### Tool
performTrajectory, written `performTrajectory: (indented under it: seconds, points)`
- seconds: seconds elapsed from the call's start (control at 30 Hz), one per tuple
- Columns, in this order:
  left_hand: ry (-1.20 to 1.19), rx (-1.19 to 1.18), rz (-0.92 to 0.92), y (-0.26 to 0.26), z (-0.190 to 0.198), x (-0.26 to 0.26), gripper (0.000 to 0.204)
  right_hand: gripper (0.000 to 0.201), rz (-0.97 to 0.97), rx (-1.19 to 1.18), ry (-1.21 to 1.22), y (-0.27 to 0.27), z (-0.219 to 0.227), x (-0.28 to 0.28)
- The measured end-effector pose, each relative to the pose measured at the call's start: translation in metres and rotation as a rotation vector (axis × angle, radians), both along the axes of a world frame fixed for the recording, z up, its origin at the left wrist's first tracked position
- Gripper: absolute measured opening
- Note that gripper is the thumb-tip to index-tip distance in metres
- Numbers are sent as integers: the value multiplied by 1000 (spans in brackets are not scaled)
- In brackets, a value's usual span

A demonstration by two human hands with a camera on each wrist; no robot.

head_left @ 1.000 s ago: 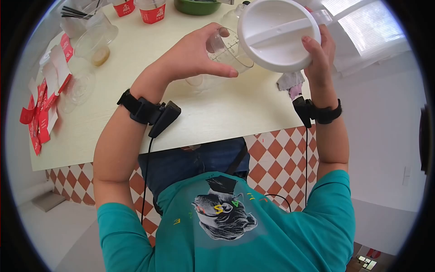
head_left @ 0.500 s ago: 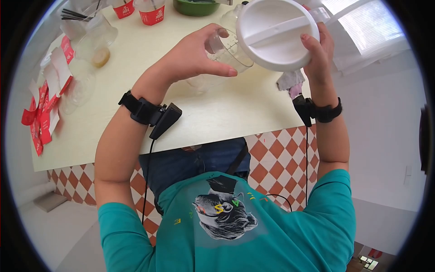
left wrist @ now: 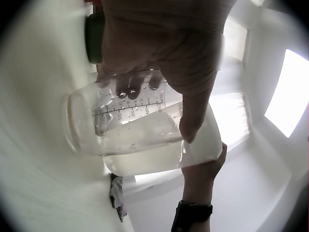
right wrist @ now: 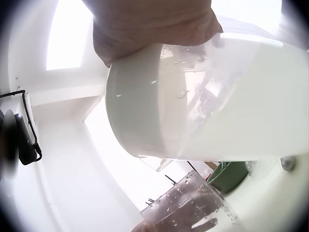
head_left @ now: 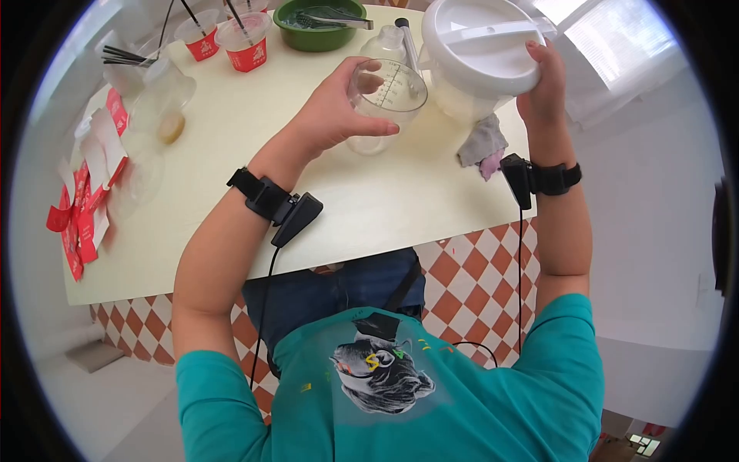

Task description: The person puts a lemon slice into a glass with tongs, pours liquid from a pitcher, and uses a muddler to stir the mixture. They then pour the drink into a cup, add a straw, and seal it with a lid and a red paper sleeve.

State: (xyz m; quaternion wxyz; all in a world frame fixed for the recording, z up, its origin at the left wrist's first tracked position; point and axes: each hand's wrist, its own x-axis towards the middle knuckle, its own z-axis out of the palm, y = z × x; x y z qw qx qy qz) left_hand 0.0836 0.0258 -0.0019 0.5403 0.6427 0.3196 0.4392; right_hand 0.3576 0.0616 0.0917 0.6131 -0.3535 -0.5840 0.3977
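A pale table (head_left: 346,200) spreads out ahead of you, with a red-and-white checkered floor (head_left: 462,269) below its near edge. Your left hand (head_left: 331,119) grips a clear measuring cup (head_left: 396,91), fingers curled round one side and the thumb along the other; droplets cling to the cup's wall. Your right hand (head_left: 545,86) holds a large container (head_left: 459,98) by its right side, the thumb on the rim of its white lid (head_left: 496,58). The container is just right of the cup, over the table's far right part, with something pale and cloudy inside. A crumpled cloth (head_left: 483,145) lies on the table below the container. Beyond the cup you have a clear bottle (head_left: 385,46) and a green bowl (head_left: 308,37) with metal tongs (head_left: 342,21) across it. Red-marked cups (head_left: 246,52) stand left of the bowl, and torn red-and-white packaging (head_left: 96,165) lies at the table's left edge.
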Motion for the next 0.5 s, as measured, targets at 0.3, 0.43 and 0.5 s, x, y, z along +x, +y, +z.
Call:
performTrajectory:
  seconds: [0.3, 0.43, 0.5]
  points:
    - [8, -12, 107, -9, 5, -26, 97, 41, -121, -61, 223, 45, 2, 45]
    - [45, 32, 202, -15, 4, -52, 92, 44, -93, -162, 321, 61, 1, 65]
    - [41, 32, 225, -16, 4, -61, 91, 45, -104, -133, 303, 64, -1, 68]
